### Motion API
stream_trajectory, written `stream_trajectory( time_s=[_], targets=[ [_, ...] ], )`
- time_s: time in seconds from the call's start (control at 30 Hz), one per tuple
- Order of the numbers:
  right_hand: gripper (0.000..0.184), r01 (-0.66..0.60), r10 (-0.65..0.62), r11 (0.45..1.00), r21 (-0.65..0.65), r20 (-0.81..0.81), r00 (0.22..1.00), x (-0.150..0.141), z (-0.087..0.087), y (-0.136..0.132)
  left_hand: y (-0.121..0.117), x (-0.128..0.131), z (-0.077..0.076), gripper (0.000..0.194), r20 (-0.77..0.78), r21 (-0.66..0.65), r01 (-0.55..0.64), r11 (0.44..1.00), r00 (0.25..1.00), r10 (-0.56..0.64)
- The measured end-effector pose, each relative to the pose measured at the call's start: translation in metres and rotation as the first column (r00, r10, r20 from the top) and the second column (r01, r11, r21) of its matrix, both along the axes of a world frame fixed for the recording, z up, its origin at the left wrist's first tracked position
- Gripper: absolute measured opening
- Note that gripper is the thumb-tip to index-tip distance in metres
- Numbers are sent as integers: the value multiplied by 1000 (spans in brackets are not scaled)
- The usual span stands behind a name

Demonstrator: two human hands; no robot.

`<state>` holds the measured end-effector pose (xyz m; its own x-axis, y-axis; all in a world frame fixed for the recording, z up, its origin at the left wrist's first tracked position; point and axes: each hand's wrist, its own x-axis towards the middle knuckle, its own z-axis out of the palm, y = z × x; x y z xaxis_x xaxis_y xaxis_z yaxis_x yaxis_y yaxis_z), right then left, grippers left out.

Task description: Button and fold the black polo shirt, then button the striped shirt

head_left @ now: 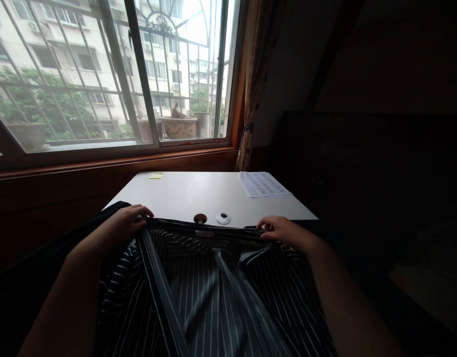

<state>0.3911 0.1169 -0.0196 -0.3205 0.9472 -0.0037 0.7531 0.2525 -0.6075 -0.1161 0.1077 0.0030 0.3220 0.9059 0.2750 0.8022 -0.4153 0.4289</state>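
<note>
A dark shirt with thin white stripes (209, 292) spreads over the near part of a white table (183, 196), its inside facing up. Its collar edge, with a small pale label (204, 233), runs across the table between my hands. At the left end of that edge my left hand (129, 220) pinches the cloth between thumb and fingers. My right hand (280, 230) grips the same edge at the right, fingers curled over it. The shirt's lower part runs out of view toward me.
Just past the collar, the table has a round hole (200, 218) and a white round cap (223, 218). Printed sheets (263, 184) lie at the far right, a yellow sticky note (156, 175) at the far left. Behind stand a barred window (176, 74) and a tied curtain (246, 139).
</note>
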Motion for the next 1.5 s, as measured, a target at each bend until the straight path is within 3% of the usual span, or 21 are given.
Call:
stream_trajectory(
  time_s=[0.13, 0.27, 0.47, 0.57, 0.73, 0.9, 1.0, 1.07, 1.2, 1.3, 1.4, 1.5],
  targets=[
    [3, 13, -22, 991, 135, 63, 998, -2, 14, -4, -2, 0, 2, 28, -9, 23, -12, 1000, 1000, 13],
    [10, 116, -104, 959, 257, -60, 993, -3, 27, -8, -9, 6, 11, 29, -5, 75, -34, 997, 999, 34],
    [16, 327, -260, 927, 182, -314, 913, -11, 26, -5, -18, 44, 25, 29, 180, 87, -264, 961, 953, 245],
    [22, 361, -262, 918, 163, -433, 863, -20, 19, -2, -15, 67, 20, 32, 339, 13, -261, 965, 909, 242],
    [25, 286, -191, 956, 66, -600, 777, -48, 6, -3, -4, 105, -11, 31, 521, -69, -122, 990, 842, 140],
    [30, 29, -61, 998, -60, -652, 756, -83, -12, -8, 7, 142, -68, 23, 588, -45, 96, 994, 807, -51],
    [33, -134, 42, 987, -87, -671, 740, -94, -28, -7, 11, 149, -101, 25, 592, 42, 58, 997, 803, -72],
    [28, -104, 62, 994, -29, -634, 771, -97, -41, -3, 12, 149, -115, 26, 566, 69, 42, 997, 821, -74],
    [14, 41, 74, 963, 265, -411, 909, -101, -65, 1, 9, 146, -123, 30, 470, 127, 50, 991, 877, -105],
    [27, -32, 145, 873, 487, -197, 970, -105, -78, -1, 6, 150, -123, 44, 217, 227, 77, 971, 968, -128],
    [44, -146, 191, 811, 567, -20, 981, -108, -85, -4, 5, 154, -126, 49, -14, 268, 132, 954, 991, -133],
    [44, -175, 196, 812, 557, 23, 980, -110, -90, -5, 6, 155, -129, 40, -63, 233, 121, 965, 992, -109]
  ],
)
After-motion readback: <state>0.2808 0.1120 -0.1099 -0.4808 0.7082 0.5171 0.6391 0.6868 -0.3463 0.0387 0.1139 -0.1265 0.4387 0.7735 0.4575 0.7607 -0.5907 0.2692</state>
